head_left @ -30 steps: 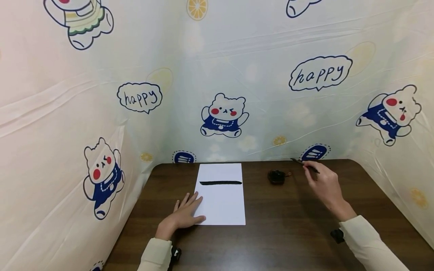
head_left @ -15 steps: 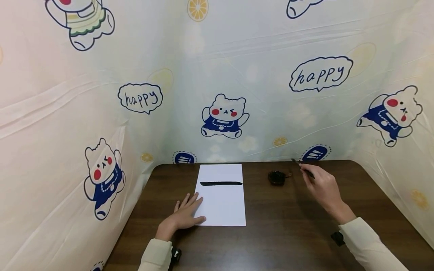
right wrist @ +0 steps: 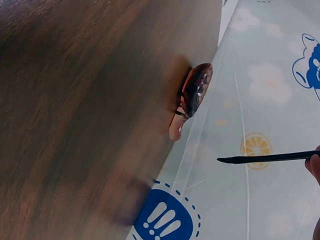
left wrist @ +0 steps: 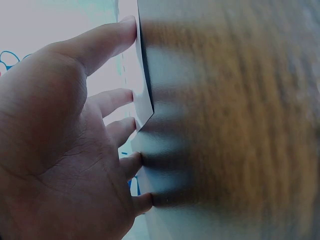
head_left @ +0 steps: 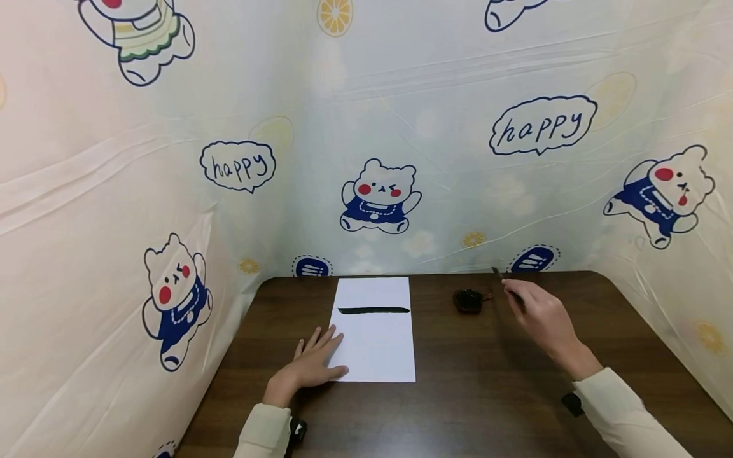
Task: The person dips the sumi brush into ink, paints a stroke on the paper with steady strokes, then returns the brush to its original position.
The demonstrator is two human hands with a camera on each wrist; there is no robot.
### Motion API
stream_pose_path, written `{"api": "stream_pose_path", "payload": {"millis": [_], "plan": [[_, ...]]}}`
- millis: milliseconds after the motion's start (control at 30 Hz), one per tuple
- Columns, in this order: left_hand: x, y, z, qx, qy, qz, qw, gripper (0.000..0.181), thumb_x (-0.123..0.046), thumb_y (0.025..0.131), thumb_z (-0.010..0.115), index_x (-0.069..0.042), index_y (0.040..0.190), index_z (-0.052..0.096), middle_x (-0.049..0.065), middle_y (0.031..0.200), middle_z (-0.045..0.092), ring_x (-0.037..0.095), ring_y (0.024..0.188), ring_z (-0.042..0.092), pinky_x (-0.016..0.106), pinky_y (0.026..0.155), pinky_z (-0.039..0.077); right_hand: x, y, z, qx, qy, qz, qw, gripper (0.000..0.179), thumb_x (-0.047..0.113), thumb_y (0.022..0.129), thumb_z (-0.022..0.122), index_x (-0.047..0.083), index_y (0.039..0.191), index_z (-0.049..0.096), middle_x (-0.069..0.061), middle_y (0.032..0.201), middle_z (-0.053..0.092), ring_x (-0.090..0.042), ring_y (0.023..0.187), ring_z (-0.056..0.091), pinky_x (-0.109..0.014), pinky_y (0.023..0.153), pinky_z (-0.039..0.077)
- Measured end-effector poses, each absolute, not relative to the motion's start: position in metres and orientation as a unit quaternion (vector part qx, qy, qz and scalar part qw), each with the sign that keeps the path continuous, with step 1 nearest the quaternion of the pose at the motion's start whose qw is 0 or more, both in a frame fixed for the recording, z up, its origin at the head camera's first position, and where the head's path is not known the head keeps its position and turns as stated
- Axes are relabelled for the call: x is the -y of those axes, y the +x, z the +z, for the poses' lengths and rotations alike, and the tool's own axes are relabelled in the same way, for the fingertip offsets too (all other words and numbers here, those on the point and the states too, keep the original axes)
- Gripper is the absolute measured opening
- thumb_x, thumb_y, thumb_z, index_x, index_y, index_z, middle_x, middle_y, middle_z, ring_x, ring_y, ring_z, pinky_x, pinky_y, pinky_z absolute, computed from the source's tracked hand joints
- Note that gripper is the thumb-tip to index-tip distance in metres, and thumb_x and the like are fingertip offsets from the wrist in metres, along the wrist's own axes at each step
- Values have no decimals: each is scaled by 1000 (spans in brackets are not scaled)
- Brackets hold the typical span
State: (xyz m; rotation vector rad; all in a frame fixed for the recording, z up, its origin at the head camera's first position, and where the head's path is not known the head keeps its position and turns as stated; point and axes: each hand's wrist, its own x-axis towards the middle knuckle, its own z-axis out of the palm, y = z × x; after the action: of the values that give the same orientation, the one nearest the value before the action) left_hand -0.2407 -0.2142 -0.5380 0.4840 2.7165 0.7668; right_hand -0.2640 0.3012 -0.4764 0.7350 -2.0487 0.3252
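Note:
My left hand (head_left: 312,364) lies with fingers spread over the left edge of a white paper sheet (head_left: 375,350). The left wrist view shows its thumb and index finger on the paper (left wrist: 143,100) and the other fingertips by the table. A thick black horizontal stroke (head_left: 373,310) crosses the sheet's upper part. At the right, my right hand (head_left: 541,317) pinches a slim black writing brush (right wrist: 270,158) above the table, its dark tip pointing away and left. Between sheet and right hand sits a small dark ink dish (head_left: 468,301), glossy inside, with a short brown handle.
The brown wooden table (head_left: 458,407) ends at a patterned cloth curtain (head_left: 446,159) with cartoon bears and "happy" bubbles. The curtain also closes off both sides. The ink dish stands near the table's far edge.
My right hand has shifted slightly left, and the brush has turned in its fingers, so its rear end now hides behind the hand. The left hand and the paper stay still.

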Motion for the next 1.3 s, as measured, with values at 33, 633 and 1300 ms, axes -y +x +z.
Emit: {"api": "stream_pose_path", "payload": {"millis": [33,633,1300], "plan": [[215,-242,-540,-939,168,268,137,94,-64,94,69,-15,167,36,15,180,16,50,164,1,82,121,-7,-301,-264,-477,829,301,128,453,56,38,117,40,-5,113,75,-20,108,79,-34,94,78,-47,77,63],[216,-243,-546,-941,170,263,125,94,-67,94,68,-16,167,37,15,179,17,51,164,2,83,120,-6,-300,-262,-482,808,382,77,443,47,22,118,35,-2,107,73,-20,114,78,-33,103,77,-45,73,64],[217,-243,-543,-938,174,268,133,94,-67,94,68,-17,167,36,14,180,15,51,164,-1,83,120,-8,-303,-259,-494,800,438,18,410,53,13,116,22,-4,118,73,-23,118,77,-37,106,76,-44,69,65]]}}
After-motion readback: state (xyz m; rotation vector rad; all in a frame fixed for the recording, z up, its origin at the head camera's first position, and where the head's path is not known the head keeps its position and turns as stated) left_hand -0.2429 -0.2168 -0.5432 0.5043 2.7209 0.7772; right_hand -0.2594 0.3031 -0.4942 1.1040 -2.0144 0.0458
